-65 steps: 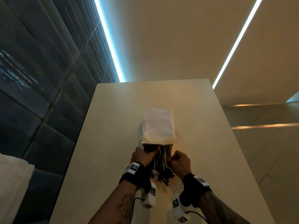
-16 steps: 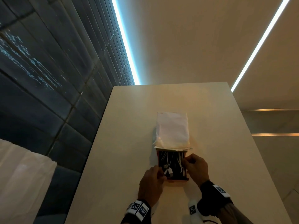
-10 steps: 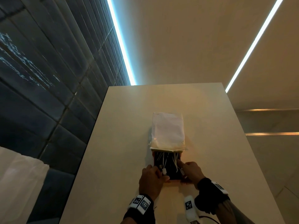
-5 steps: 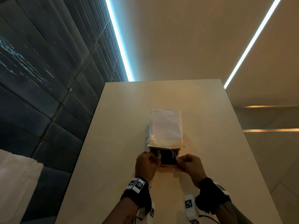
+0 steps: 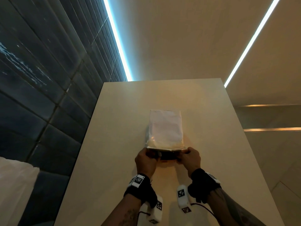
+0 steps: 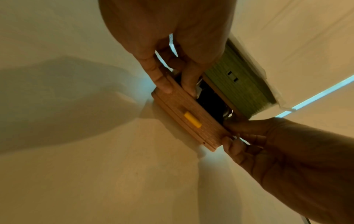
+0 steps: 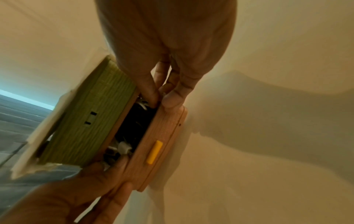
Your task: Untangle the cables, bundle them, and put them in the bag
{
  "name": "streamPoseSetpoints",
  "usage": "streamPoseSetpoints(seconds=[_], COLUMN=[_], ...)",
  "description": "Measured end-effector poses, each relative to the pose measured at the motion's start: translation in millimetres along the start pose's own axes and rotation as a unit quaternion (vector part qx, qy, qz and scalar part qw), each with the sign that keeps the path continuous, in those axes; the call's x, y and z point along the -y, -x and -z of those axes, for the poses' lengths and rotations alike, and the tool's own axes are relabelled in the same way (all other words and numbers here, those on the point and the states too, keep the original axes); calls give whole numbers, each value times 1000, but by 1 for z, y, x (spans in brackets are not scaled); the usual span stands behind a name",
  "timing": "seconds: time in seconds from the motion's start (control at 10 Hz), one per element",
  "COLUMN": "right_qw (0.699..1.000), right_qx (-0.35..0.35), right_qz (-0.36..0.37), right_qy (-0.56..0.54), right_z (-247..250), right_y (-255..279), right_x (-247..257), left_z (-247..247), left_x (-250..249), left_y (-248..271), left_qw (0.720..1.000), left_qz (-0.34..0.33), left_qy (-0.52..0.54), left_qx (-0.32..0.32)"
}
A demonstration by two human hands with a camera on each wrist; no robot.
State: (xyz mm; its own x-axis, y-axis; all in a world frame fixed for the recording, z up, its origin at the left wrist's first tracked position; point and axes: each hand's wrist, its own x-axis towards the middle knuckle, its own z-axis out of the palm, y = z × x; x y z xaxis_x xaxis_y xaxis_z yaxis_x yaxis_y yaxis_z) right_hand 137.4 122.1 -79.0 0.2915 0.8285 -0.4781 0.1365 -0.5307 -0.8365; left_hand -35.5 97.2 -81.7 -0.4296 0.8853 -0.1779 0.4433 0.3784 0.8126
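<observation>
A white-topped bag [image 5: 165,128] lies flat on the table [image 5: 114,144], its mouth toward me. My left hand [image 5: 147,158] pinches the mouth's left end and my right hand [image 5: 189,158] pinches its right end. The left wrist view shows the peach lower lip [image 6: 178,109] with a yellow slider [image 6: 192,121] and the green upper lip [image 6: 239,87], parted by a narrow gap. Black and white cables [image 7: 134,125] lie inside that gap. My right hand [image 7: 162,97] has a finger inside the mouth and its thumb on the peach lip.
The pale table is long and narrow. Its left edge [image 5: 84,136] runs beside a dark panelled wall [image 5: 40,95]. Its right edge [image 5: 241,136] drops off to a lower pale floor. Something white [image 5: 14,193] stands at the lower left.
The cable bundle that stuck out of the bag's mouth now sits almost wholly inside. Both hands have moved up to the corners of the mouth, and the lips are closer together.
</observation>
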Motion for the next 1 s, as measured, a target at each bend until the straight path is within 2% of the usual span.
streamPoseSetpoints(seconds=[0.2,0.3,0.4,0.5,0.7,0.8,0.9,1.0], right_qw=[999,996,985,972,961,963,949,940], right_qx=[20,86,127,118,144,120,110,100], right_qz=[-6,20,88,138,145,158,176,174], right_qy=[-39,-14,76,148,184,182,236,277], right_z=[0,10,14,13,7,5,3,12], right_y=[-2,-3,-8,-12,-13,-18,-15,-11], right_x=[-7,-7,1,7,13,7,8,1], left_z=[4,8,11,13,17,20,24,30], left_x=[8,10,16,19,8,7,2,8], left_y=[-8,-9,-16,-28,-49,-47,-43,-32], left_qw=[999,997,994,988,974,972,972,974], left_qz=[-30,-41,-90,-113,-134,-131,-106,-55], left_qy=[28,58,19,-72,-156,-163,-175,-166], left_qx=[-10,21,59,74,93,108,118,146])
